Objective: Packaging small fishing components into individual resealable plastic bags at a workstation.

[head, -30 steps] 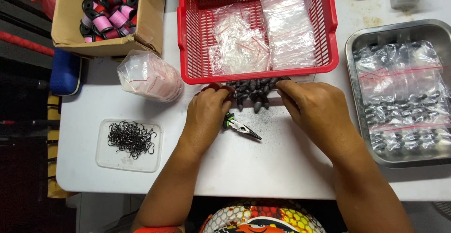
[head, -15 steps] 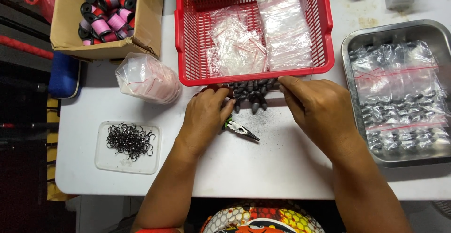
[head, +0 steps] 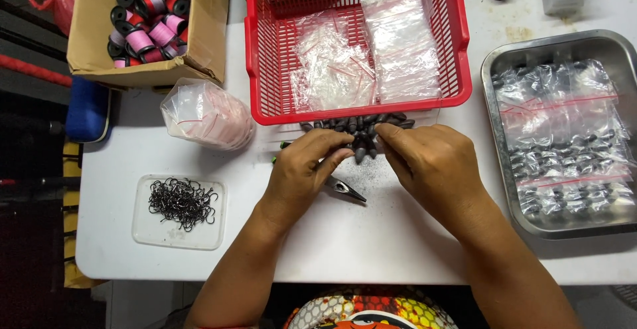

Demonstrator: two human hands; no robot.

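Grey lead weights lay heaped on the white surface, touching the front edge of the red basket that held clear bags. Both hands met at the near side of the heap. Left hand: fingers curled, fingertips pinched together at the pile; whether a weight sat between them, could not tell. Right hand: fingers bent and close together, tips pressed toward the same spot, nothing plainly held. Pliers lay on the surface just under the left hand, jaws pointing right, not gripped.

Judgement: picking single weights goes best from the loose near edge of the heap, with the other hand steadying the rest so none roll off toward the pliers.

Also noted: steel tray of filled bags at right, small dish of black hooks at left, bundle of bags, cardboard box of spools.
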